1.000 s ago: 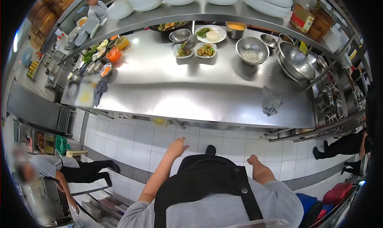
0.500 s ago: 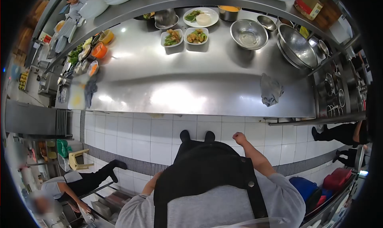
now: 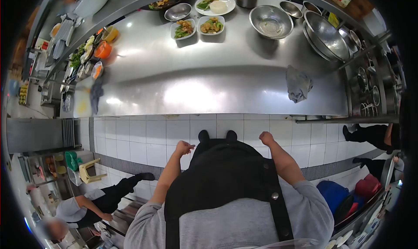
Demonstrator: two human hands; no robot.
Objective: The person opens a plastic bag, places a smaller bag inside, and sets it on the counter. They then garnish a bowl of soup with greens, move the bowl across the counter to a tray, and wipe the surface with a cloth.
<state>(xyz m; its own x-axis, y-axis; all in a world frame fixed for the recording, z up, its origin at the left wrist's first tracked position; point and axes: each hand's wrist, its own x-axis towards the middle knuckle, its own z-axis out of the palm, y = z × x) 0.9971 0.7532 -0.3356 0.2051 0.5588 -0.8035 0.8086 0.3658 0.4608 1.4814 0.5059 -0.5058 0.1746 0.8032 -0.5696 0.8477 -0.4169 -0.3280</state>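
Over the floor tiles, left of my black apron, my left hand has its fingers curled; whether it holds something small I cannot make out. My right hand hangs on the other side, fingers folded in, and nothing shows in it. Neither hand touches the steel counter. Two square bowls of cooked food, a left one and a right one, stand near the counter's far side. Behind them is a white plate with greens and a white mound. A metal bowl sits to their right.
A grey cloth lies at the counter's right, near stacked metal bowls. An orange container and a cutting board are at the left. Behind me are a co-worker, a beige stool and a blue bag.
My left hand has come forward into view beside the apron. The counter sits higher in view. The small metal bowl by the food stands apart now, and the co-worker at the lower left has shifted.
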